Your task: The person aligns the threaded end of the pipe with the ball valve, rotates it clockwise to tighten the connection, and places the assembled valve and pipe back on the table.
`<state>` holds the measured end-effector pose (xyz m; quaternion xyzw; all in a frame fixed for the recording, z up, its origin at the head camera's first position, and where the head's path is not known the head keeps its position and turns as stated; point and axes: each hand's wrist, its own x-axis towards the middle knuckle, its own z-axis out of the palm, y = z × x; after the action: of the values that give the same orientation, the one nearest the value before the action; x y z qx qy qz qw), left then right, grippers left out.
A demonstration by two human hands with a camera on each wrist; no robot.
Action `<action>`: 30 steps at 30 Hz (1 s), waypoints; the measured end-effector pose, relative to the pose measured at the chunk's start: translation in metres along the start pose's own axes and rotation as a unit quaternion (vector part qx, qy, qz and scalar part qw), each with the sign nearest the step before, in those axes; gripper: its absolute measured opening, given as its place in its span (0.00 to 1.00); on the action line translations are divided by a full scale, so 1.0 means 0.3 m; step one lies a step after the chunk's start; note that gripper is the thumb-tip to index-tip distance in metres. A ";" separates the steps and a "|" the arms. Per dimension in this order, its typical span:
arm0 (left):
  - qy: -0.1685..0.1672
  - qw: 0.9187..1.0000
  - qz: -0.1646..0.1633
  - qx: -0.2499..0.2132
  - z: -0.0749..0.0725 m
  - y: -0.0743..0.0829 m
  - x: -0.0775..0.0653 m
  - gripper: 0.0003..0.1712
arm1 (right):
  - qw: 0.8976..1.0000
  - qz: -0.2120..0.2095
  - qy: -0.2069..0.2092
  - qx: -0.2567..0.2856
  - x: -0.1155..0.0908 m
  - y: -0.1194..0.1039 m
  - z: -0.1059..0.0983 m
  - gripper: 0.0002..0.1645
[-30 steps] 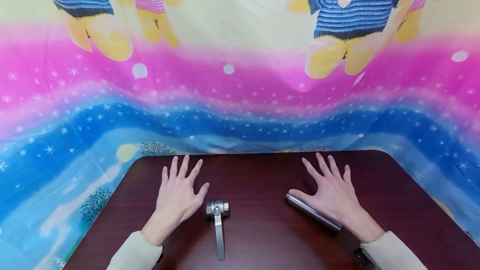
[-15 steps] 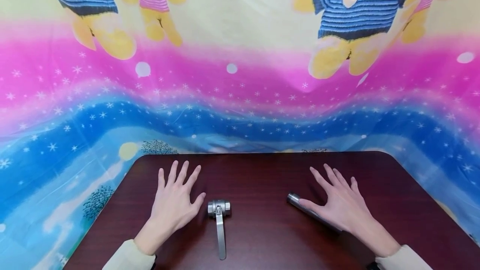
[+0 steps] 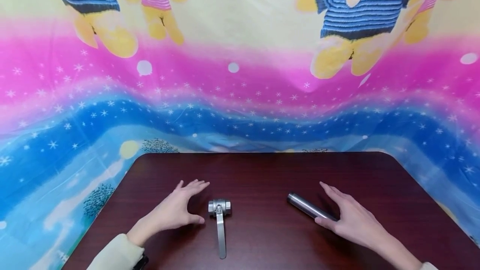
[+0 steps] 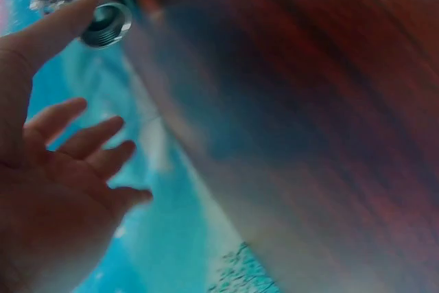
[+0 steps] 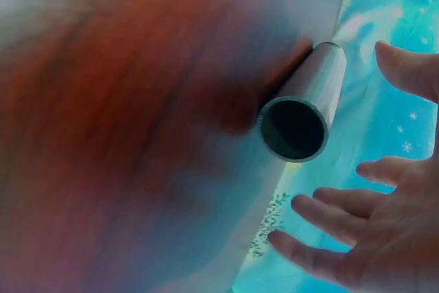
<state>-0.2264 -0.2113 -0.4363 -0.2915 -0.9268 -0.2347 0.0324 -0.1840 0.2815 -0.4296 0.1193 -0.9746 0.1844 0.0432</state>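
A metal ball valve [image 3: 219, 208] with a long flat lever handle lies on the dark red-brown table, its lever pointing toward the person. Just left of it is my left hand [image 3: 170, 209], thumb and fingers spread apart, holding nothing. In the left wrist view the valve [image 4: 104, 29] shows a threaded open end beyond the thumb. A short steel pipe [image 3: 308, 206] lies at a slant on the right. My right hand [image 3: 356, 222] hovers over its near end, fingers extended, and hides that end in the head view. The right wrist view shows a gap between the pipe [image 5: 322, 87] and the fingers.
The wooden table [image 3: 258, 178] has rounded far corners. Behind and around it hangs a printed cloth [image 3: 232, 95] with snowflakes and toy bears, close to the table's edges.
Both hands have drawn back toward the person and turned from palm-down to more sideways. The left hand has come nearer the valve. Valve and pipe stay in place.
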 end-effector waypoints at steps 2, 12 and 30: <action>-0.015 0.999 0.009 -0.049 0.009 -0.016 0.010 0.55 | 1.000 0.010 -0.015 0.024 -0.009 0.006 -0.007 0.65; -0.037 0.989 0.027 -0.140 0.036 -0.045 0.058 0.51 | 0.993 0.032 -0.053 0.105 -0.026 0.031 -0.008 0.57; -0.039 0.988 0.010 -0.149 0.085 -0.052 0.085 0.39 | 0.993 0.020 -0.052 0.101 -0.012 0.104 -0.002 0.29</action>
<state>-0.2542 -0.1976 -0.4603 -0.3109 -0.8790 -0.3586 -0.0449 -0.1882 0.3105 -0.4404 0.1131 -0.9541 0.2762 -0.0236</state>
